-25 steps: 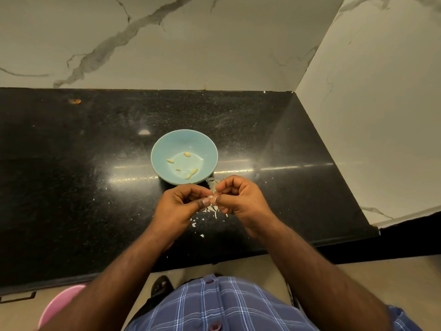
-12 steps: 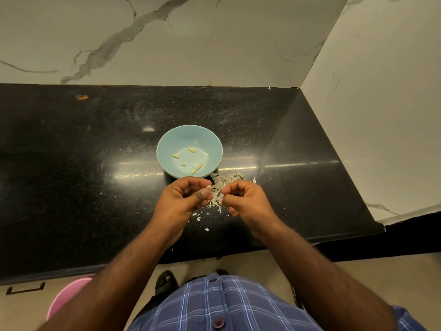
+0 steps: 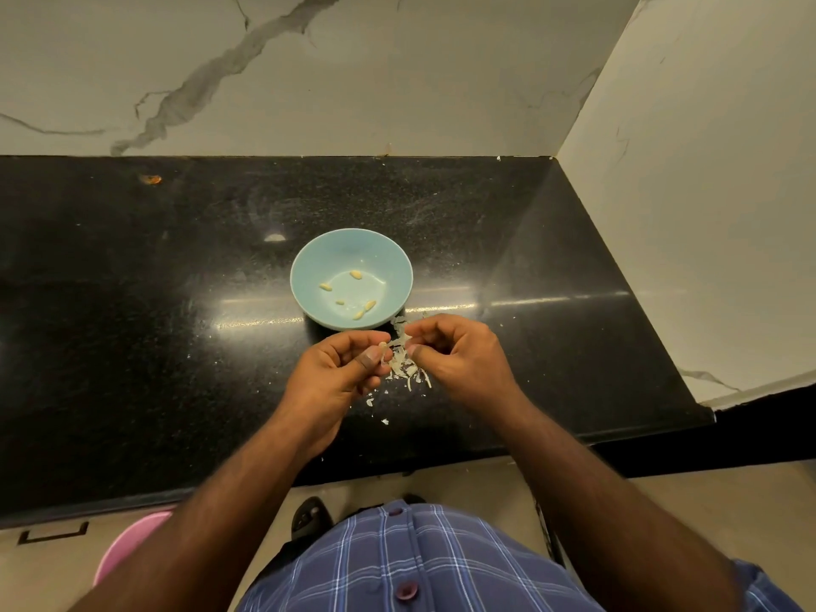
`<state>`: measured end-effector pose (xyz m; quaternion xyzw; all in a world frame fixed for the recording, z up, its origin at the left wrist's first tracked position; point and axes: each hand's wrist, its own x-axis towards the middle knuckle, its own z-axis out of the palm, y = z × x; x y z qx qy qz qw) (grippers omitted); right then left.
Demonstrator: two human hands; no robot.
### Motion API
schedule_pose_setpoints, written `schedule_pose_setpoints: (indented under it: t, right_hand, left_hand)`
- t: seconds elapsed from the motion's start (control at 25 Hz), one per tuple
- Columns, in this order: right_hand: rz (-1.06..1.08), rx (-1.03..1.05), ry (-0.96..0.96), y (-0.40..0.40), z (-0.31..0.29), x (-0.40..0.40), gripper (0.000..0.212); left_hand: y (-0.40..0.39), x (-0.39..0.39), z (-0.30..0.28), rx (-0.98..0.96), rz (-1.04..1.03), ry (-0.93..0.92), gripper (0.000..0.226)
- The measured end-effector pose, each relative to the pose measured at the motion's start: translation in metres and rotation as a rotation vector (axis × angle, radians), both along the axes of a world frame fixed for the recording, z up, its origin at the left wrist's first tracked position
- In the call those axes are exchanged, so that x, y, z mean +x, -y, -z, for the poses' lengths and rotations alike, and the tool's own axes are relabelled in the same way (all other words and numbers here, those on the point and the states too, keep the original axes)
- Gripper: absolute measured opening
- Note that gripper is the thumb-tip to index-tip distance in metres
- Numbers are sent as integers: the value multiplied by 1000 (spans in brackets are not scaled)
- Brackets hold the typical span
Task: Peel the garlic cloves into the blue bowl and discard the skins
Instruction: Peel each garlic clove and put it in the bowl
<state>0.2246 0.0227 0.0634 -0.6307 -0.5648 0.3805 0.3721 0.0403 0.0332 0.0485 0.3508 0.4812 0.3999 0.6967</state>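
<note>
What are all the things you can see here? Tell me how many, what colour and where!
blue bowl: one, light blue, middle of the countertop
peeled garlic cloves: about five, pale yellow, inside the bowl
garlic skins: a small pile plus scattered flakes, whitish, on the countertop under the hands
garlic clove: one, pale, pinched by the left hand's fingers
countertop: one, black and speckled, across the view
marble wall: white with grey veins, behind and to the right
pink tub: one, pink, on the floor at lower left
left hand: one, holding the clove
right hand: one, pinching skin
checked shirt: one, blue, bottom
</note>
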Motion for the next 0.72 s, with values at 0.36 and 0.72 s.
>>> schedule_pose_setpoints:
  t: [0.36, 0.72]
  right_hand:
    - [-51, 18, -32, -4, -4, -13, 24]
    - [-15, 21, 1, -6, 1, -19, 23]
  left_hand:
    - [-1, 0, -5, 163, 27, -166, 16]
    - [-1, 4, -4, 281, 1, -344, 14]
